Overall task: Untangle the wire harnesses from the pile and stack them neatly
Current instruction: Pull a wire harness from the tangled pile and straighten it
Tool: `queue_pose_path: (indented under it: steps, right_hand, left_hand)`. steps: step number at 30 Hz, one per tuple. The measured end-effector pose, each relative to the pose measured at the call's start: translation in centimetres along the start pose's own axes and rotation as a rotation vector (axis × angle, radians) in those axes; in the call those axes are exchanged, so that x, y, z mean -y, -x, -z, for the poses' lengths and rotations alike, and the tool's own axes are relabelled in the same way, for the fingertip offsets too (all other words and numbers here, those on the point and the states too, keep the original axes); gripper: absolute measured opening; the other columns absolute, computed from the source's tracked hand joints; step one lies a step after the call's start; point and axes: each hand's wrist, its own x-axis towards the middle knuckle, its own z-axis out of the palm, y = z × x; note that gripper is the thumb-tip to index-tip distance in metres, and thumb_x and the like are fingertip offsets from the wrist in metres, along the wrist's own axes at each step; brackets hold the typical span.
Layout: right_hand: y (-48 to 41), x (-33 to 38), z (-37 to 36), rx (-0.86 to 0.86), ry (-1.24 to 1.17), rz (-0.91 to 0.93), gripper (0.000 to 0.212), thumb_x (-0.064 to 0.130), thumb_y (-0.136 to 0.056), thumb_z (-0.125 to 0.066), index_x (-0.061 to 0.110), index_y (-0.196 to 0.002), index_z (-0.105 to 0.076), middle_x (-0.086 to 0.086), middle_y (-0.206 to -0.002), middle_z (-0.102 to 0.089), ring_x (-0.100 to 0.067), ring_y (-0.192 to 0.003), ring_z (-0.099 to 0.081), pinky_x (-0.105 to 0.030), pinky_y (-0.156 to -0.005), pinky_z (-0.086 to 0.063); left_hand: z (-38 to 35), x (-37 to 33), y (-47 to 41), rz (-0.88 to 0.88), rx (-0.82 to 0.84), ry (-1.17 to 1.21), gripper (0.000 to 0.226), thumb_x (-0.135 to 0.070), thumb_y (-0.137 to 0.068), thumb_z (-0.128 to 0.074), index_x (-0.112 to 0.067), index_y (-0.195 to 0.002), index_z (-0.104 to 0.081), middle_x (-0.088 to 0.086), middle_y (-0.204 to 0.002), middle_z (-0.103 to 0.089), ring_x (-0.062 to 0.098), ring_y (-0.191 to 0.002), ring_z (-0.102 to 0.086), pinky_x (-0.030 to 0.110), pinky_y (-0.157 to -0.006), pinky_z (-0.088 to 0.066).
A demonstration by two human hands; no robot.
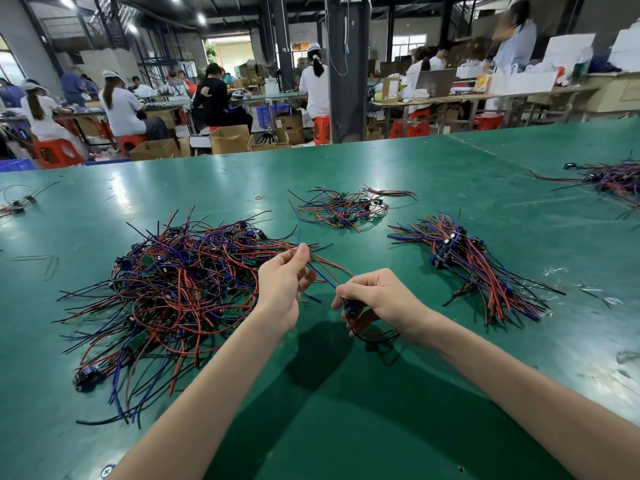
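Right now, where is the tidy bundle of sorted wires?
In the head view, the tidy bundle lies on the green table to the right, just beyond the right hand, with the big tangled pile across on the left.

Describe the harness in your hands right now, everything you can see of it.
The harness is thin red, blue and black wires joined at a small dark-blue part. The right hand grips that part above the table; the left hand pinches the far end of the blue wire. Black and red wires loop below the right hand.
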Motion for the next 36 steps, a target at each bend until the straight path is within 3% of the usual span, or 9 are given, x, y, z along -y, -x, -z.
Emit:
queue_pose_path:
  steps: [6,9,16,19,23,33,36]
  right_hand:
    - [0.1,0.0,0.1,0.015,0.016,0.001,0.031,0.01,-0.091,-0.056,0.008,-0.063,-0.07,-0.005,-0.052,-0.058,-0.014,-0.046,-0.054,-0.027,-0.046,-0.052]
    - [0.1,0.0,0.1,0.012,0.032,-0.008,0.031,0.01,-0.091,-0.056,0.007,-0.064,-0.07,-0.004,-0.052,-0.058,-0.014,-0.046,-0.053,-0.028,-0.048,-0.053]
    - [0.2,0.2,0.1,0.03,0.086,-0.027,0.028,0.01,-0.091,-0.057,0.007,-0.066,-0.07,-0.003,-0.053,-0.059,-0.013,-0.044,-0.052,-0.026,-0.049,-0.053]
    - [0.3,0.2,0.1,0.047,0.114,-0.032,0.028,0.011,-0.09,-0.058,0.011,-0.064,-0.07,-0.001,-0.053,-0.058,-0.014,-0.047,-0.052,-0.028,-0.051,-0.053]
    - [0.3,0.2,0.1,0.049,0.113,-0.027,0.028,0.011,-0.089,-0.058,0.01,-0.064,-0.07,-0.001,-0.053,-0.057,-0.015,-0.048,-0.052,-0.03,-0.052,-0.054]
    - [0.2,0.1,0.3,0.081,0.111,-0.037,0.028,0.009,-0.088,-0.059,0.011,-0.063,-0.071,-0.007,-0.056,-0.058,-0.016,-0.048,-0.053,-0.03,-0.051,-0.054]
    - [0.2,-0.1,0.3,0.117,0.115,-0.053,0.029,0.011,-0.088,-0.06,0.013,-0.061,-0.072,-0.006,-0.056,-0.058,-0.017,-0.049,-0.052,-0.031,-0.052,-0.053]
  left_hand:
    - [0.8,-1.2,-0.8,-0.023,-0.067,0.088,0.013,-0.01,-0.091,-0.06,-0.009,-0.079,-0.055,-0.001,-0.062,-0.048,0.002,-0.039,-0.047,0.017,-0.048,-0.041]
    - [1.0,-1.1,-1.0,-0.038,-0.08,0.035,0.015,-0.012,-0.091,-0.061,-0.009,-0.077,-0.055,0.0,-0.061,-0.047,0.005,-0.041,-0.047,0.021,-0.053,-0.037]
    - [1.4,-0.7,-0.8,-0.256,-0.099,-0.158,0.013,-0.009,-0.089,-0.063,-0.014,-0.08,-0.056,-0.001,-0.069,-0.048,0.007,-0.056,-0.05,0.015,-0.054,-0.05]
    - [1.4,-0.9,-0.9,-0.187,-0.126,-0.065,0.014,-0.006,-0.086,-0.067,-0.013,-0.079,-0.056,-0.002,-0.067,-0.051,0.0,-0.049,-0.052,0.015,-0.053,-0.051]
    - [1.6,-1.1,-1.1,-0.097,-0.15,0.047,0.017,-0.004,-0.082,-0.07,-0.011,-0.078,-0.055,0.001,-0.068,-0.051,0.003,-0.046,-0.05,0.015,-0.051,-0.051]
    - [1.5,-1.2,-1.0,-0.181,-0.118,-0.002,0.007,0.0,-0.085,-0.066,-0.006,-0.082,-0.061,0.006,-0.072,-0.064,0.005,-0.054,-0.057,0.014,-0.056,-0.053]
    - [1.5,-1.1,-1.0,-0.191,-0.11,-0.053,0.004,-0.002,-0.086,-0.065,-0.006,-0.085,-0.064,0.0,-0.068,-0.067,0.002,-0.053,-0.058,0.014,-0.056,-0.053]
